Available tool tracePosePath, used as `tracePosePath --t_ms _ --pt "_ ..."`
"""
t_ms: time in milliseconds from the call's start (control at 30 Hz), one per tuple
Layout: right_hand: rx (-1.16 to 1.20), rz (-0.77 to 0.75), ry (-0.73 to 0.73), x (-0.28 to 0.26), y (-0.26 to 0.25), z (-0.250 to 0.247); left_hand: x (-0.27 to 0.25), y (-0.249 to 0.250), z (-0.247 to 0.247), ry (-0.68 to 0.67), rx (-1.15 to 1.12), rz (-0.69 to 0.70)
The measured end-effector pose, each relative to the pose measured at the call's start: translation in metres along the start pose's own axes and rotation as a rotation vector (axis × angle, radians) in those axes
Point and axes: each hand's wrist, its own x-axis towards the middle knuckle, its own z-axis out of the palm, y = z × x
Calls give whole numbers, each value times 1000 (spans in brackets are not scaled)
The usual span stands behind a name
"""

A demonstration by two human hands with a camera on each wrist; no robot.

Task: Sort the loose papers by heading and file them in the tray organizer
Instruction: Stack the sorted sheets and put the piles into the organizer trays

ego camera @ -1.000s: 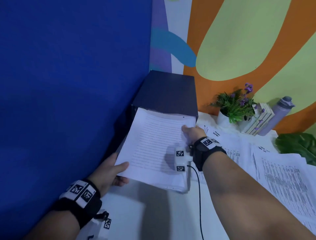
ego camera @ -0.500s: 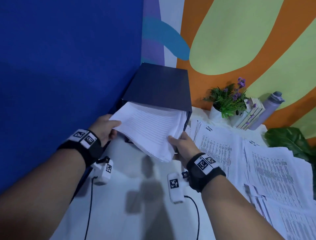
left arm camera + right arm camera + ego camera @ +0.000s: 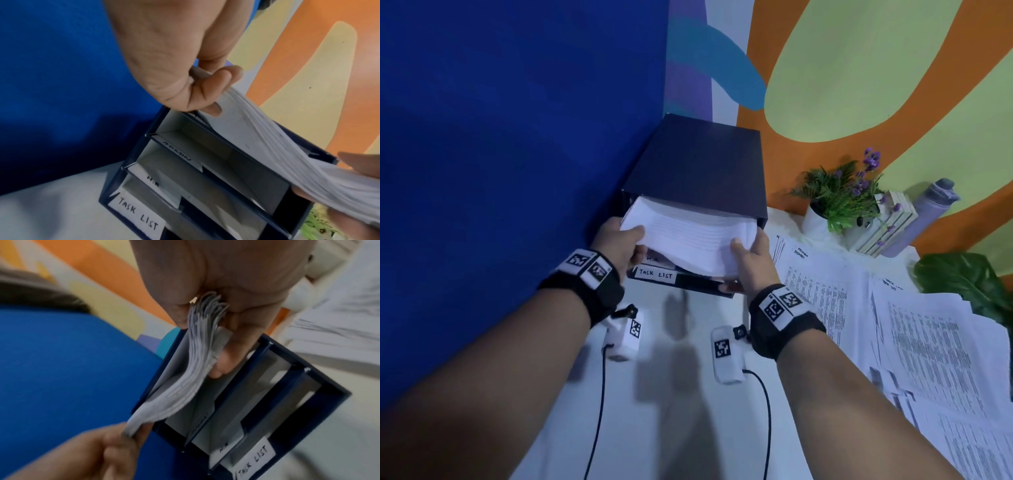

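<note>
1. Left side first: the left hand has the near-left corner of the stack of papers, thumb on top and fingers curled underneath. The left wrist view confirms a firm pinch on that corner.

2. Why two hands? My read is that a thick, floppy stack like this sags in the middle, so a grip on each corner keeps the sheets together as they go in.

3. Centre: the stack's far edge is already inside the top slot of the dark tray organizer, which stands in the far-left corner of the white table. The near half sticks out, bowing down over the lower shelves.

4. Those shelves carry the labels ADMIN, H.R and TASK LIST. The top slot's own label is hidden, so I cannot tell its heading.

5. Right of centre: the right hand clamps the near-right corner, thumb on top, fingers below, the sheets fanning in its grasp.

6. Far right: printed loose sheets lie spread on the table, looking unfiled.
</note>
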Motion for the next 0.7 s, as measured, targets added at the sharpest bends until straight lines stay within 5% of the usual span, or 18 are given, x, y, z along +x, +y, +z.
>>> tracePosePath --t_ms 233,467,700 --pt "54 -114 159 19 3 12 26 18 22 55 -31 52" --pt "-66 -89 95 39 1 11 28 21 42 -138 -159 17" --pt "-189 -120 8 6 21 -25 27 3 30 -120 85 128"
